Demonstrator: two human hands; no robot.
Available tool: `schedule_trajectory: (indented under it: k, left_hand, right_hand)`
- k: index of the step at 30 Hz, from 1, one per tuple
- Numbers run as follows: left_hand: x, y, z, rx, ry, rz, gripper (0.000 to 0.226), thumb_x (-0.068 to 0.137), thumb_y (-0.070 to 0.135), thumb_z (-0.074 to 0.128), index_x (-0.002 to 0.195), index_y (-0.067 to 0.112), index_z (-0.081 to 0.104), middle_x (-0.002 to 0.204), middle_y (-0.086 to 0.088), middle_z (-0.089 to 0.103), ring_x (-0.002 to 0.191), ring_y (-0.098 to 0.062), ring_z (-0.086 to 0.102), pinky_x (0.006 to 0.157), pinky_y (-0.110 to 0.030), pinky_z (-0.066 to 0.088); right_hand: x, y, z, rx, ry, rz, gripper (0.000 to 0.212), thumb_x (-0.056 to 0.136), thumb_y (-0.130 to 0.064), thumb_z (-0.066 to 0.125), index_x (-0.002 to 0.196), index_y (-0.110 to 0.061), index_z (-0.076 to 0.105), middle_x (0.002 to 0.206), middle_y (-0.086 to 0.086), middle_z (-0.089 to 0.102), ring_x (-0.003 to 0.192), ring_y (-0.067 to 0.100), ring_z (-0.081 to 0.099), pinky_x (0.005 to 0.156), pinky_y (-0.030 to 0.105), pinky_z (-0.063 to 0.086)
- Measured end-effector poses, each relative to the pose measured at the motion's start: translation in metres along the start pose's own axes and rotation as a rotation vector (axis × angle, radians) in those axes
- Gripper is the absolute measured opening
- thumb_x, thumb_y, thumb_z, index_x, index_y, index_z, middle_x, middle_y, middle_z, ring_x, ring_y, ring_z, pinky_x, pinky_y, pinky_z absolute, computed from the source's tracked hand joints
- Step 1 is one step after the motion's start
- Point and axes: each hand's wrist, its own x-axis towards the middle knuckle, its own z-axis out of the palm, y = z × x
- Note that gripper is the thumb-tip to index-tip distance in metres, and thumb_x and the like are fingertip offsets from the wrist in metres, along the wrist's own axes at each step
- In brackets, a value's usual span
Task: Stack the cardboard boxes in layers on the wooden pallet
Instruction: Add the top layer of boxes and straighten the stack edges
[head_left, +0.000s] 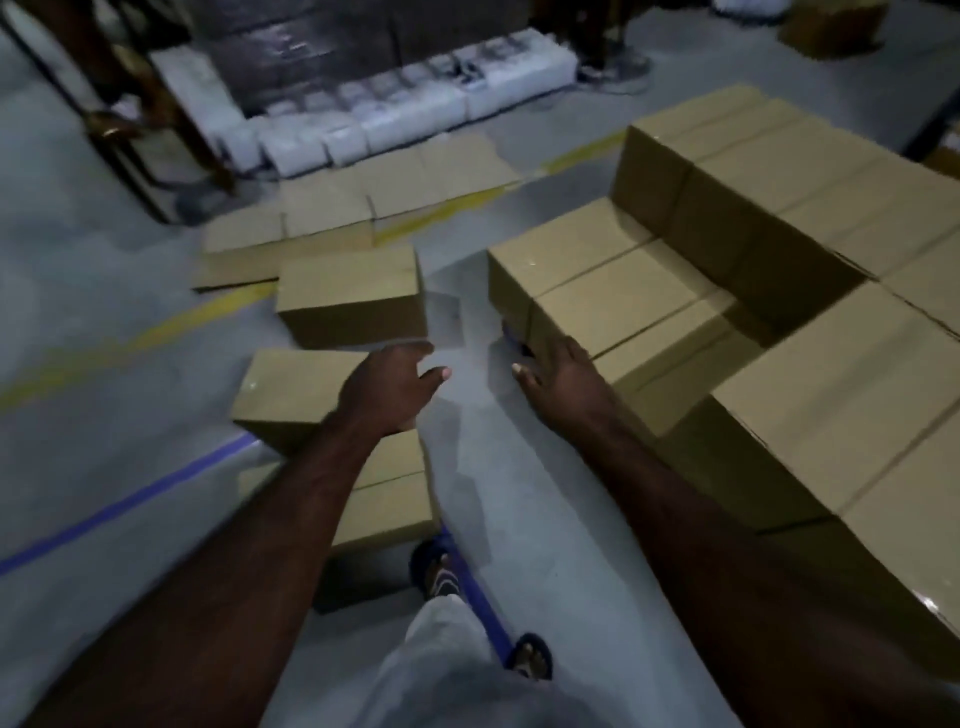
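Brown cardboard boxes are stacked in stepped layers (810, 218) on the right; the pallet beneath is hidden apart from a blue corner (511, 335). Loose boxes lie on the floor at left: one (353, 299) ahead, one (291, 395) under my left forearm, another (387, 499) nearer my feet. My left hand (389, 384) hovers over the floor with relaxed fingers, holding nothing. My right hand (563, 379) is spread, empty, at the near corner of the lowest stacked box (623, 306); whether it touches the box is unclear.
Flattened cardboard (332, 218) lies further back across a yellow floor line. White wrapped packs (395, 114) line a dark wrapped load behind. Another person's feet (613, 67) stand at the back. My sandalled feet (436, 571) straddle a blue floor line.
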Motion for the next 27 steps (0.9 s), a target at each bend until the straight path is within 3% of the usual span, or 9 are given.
schedule_trajectory:
  k: [6, 10, 12, 15, 20, 25, 27]
  left_hand:
    - [-0.024, -0.098, -0.004, -0.144, 0.083, -0.307, 0.052, 0.094, 0.051, 0.058, 0.136, 0.02, 0.058, 0.134, -0.006, 0.062, 0.122, -0.026, 0.057, 0.1, -0.036, 0.043]
    - [-0.023, -0.165, 0.013, -0.271, 0.081, -0.403, 0.043, 0.093, 0.051, 0.057, 0.117, 0.017, 0.068, 0.115, -0.004, 0.07, 0.109, -0.024, 0.065, 0.091, -0.034, 0.049]
    - [-0.012, -0.201, 0.025, -0.327, 0.071, -0.499, 0.04, 0.095, 0.045, 0.061, 0.122, 0.017, 0.067, 0.12, -0.006, 0.07, 0.108, -0.026, 0.065, 0.091, -0.034, 0.049]
    - [0.01, -0.251, 0.052, -0.388, 0.025, -0.63, 0.052, 0.094, 0.051, 0.059, 0.131, 0.014, 0.062, 0.128, -0.01, 0.066, 0.116, -0.028, 0.061, 0.097, -0.035, 0.047]
    - [0.039, -0.319, 0.11, -0.556, -0.026, -0.819, 0.054, 0.095, 0.049, 0.059, 0.133, 0.011, 0.06, 0.134, -0.012, 0.062, 0.124, -0.03, 0.057, 0.103, -0.035, 0.043]
    - [0.061, -0.371, 0.197, -0.632, -0.049, -1.001, 0.052, 0.095, 0.046, 0.06, 0.134, 0.011, 0.059, 0.133, -0.014, 0.062, 0.124, -0.034, 0.055, 0.101, -0.035, 0.043]
    - [0.07, -0.391, 0.236, -0.67, -0.046, -1.082, 0.052, 0.096, 0.044, 0.059, 0.136, 0.01, 0.057, 0.136, -0.015, 0.06, 0.126, -0.034, 0.054, 0.102, -0.036, 0.043]
  right_hand:
    - [0.023, -0.084, 0.082, -0.091, -0.163, -0.248, 0.071, 0.09, -0.062, 0.045, 0.141, -0.012, 0.046, 0.134, 0.015, 0.054, 0.124, 0.035, 0.05, 0.098, 0.049, 0.047]
    - [0.049, -0.124, 0.145, -0.173, -0.299, -0.324, 0.071, 0.095, -0.055, 0.053, 0.148, -0.009, 0.04, 0.141, 0.015, 0.05, 0.132, 0.034, 0.044, 0.104, 0.052, 0.042]
    - [0.069, -0.139, 0.183, -0.223, -0.365, -0.346, 0.071, 0.096, -0.055, 0.053, 0.149, -0.009, 0.039, 0.142, 0.015, 0.05, 0.132, 0.034, 0.044, 0.104, 0.051, 0.042]
    - [0.101, -0.148, 0.239, -0.297, -0.461, -0.359, 0.07, 0.097, -0.054, 0.053, 0.15, -0.01, 0.038, 0.142, 0.016, 0.05, 0.13, 0.035, 0.045, 0.104, 0.05, 0.042]
    - [0.15, -0.147, 0.331, -0.396, -0.645, -0.352, 0.064, 0.099, -0.05, 0.052, 0.146, -0.008, 0.042, 0.141, 0.018, 0.051, 0.131, 0.037, 0.046, 0.105, 0.05, 0.041]
    - [0.195, -0.121, 0.432, -0.5, -0.794, -0.386, 0.06, 0.098, -0.053, 0.051, 0.138, -0.009, 0.049, 0.125, 0.019, 0.058, 0.115, 0.039, 0.056, 0.09, 0.043, 0.05]
    - [0.21, -0.108, 0.474, -0.525, -0.827, -0.404, 0.058, 0.099, -0.051, 0.051, 0.139, -0.008, 0.049, 0.128, 0.019, 0.058, 0.116, 0.038, 0.056, 0.087, 0.04, 0.048]
